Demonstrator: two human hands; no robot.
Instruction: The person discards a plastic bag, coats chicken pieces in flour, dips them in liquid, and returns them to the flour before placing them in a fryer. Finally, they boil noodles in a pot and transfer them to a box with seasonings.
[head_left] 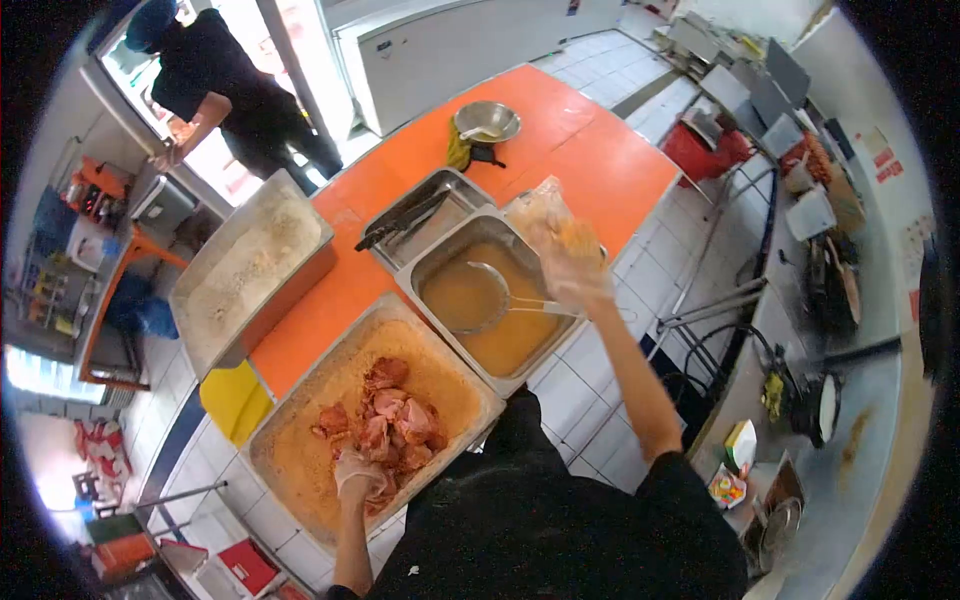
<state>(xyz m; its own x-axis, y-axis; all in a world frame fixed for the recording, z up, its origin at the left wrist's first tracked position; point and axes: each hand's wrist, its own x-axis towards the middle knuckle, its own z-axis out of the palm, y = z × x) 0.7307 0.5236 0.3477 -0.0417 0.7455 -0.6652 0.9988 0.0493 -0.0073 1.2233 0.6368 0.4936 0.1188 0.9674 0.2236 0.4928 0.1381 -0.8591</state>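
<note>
Nearest my feed: the wearer's black shirt (pixel 570 530), filling the bottom of the head view. Just beyond it, a large metal tray (pixel 285 450), its floor coated in orange-tan crumb. The raw-looking meat pieces (pixel 390 410) lie heaped in this tray, toward its near side.

Left hand (pixel 360 475), in a clear glove: down at the near edge of the heap, touching meat. Fingers partly buried; I cannot tell whether they pinch a piece or lie spread.

Right hand (pixel 580 280), also gloved: raised above the right side of a deep pan (pixel 410 285) of brown liquid. Clear plastic and something orange show at the fingers, blurred; I cannot tell whether it grips.

In the liquid, a round strainer (pixel 505 300), handle toward the right rim. Behind that pan, a shallower one with black tongs (pixel 405 220). Far left on the orange table (pixel 620 160), a tray of pale powder (pixel 255 265). Metal bowl (pixel 488 120) farther back. Another person (pixel 230 90) in dark clothes stands by the doorway.
</note>
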